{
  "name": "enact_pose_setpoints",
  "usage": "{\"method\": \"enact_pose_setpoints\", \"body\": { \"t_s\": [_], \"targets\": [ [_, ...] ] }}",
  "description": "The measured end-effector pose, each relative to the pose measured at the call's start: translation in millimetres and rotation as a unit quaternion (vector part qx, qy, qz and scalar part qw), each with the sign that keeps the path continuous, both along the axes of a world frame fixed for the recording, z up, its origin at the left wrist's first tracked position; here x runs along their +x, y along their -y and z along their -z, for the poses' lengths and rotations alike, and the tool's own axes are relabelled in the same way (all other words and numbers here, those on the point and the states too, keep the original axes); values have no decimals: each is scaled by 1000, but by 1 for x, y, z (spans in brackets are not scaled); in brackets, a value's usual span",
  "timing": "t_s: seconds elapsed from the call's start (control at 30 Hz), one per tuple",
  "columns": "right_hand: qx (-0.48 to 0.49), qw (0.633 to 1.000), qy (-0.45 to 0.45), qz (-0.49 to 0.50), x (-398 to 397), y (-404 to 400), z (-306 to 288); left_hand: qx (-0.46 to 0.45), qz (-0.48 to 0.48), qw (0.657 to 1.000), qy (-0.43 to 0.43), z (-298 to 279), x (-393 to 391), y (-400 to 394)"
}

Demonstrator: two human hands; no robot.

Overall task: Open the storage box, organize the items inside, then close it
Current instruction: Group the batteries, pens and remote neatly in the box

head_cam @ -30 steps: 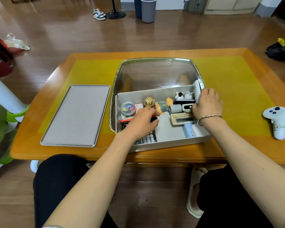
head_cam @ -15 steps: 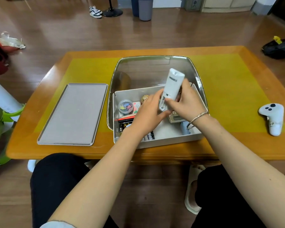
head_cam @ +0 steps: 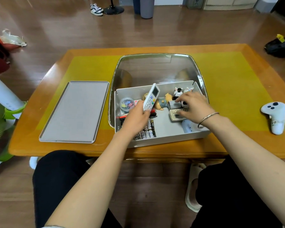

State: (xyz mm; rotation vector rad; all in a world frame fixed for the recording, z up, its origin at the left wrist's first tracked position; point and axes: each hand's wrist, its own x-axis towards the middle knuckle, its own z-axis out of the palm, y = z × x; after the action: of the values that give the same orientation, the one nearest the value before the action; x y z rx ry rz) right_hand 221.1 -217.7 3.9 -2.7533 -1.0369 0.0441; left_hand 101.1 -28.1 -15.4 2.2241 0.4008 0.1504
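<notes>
Now the white remote (head_cam: 151, 99) is only in my left hand (head_cam: 136, 118); half a second ago both hands held it up over the box, and before that it was at the right wall of the box. My left fingers are curled around its lower end and it points up and away from me, above the left half of the storage box (head_cam: 164, 138). My right hand (head_cam: 193, 105) has gone back down into the right part of the box; its fingers are spread and rest on the small things there, near a grey cylinder (head_cam: 174, 104) and a beige flat item (head_cam: 174, 115). I cannot tell if they pinch anything. I think I am making a free place for the remote, so the organizing is in the middle.

The box is open on the yellow mat of the wooden table (head_cam: 237, 145), and its grey lid (head_cam: 76, 112) lies flat to the left, well apart. Batteries (head_cam: 147, 133) lie at the front. A white controller (head_cam: 275, 116) rests on the right. Behind is brown floor with a bin (head_cam: 146, 7).
</notes>
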Motion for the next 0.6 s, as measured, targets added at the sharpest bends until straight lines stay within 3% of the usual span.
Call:
{"method": "enact_pose_setpoints", "body": {
  "t_s": [0.13, 0.27, 0.47, 0.6],
  "targets": [
    [-143, 980, 86, -107, -4, -16, 10, 12, -13, 1000, -25, 4, -3, -1],
    [-233, 953, 150, -124, -2, -25, 17, -3, -30, 999, -9, 5, -8, -3],
    [-233, 955, 150, -105, 3, -23, 23, -13, 7, 1000, -20, 4, -11, -4],
    [-168, 967, 162, -100, 6, -20, 23, -16, -5, 1000, -26, 4, -10, -5]
  ]
}}
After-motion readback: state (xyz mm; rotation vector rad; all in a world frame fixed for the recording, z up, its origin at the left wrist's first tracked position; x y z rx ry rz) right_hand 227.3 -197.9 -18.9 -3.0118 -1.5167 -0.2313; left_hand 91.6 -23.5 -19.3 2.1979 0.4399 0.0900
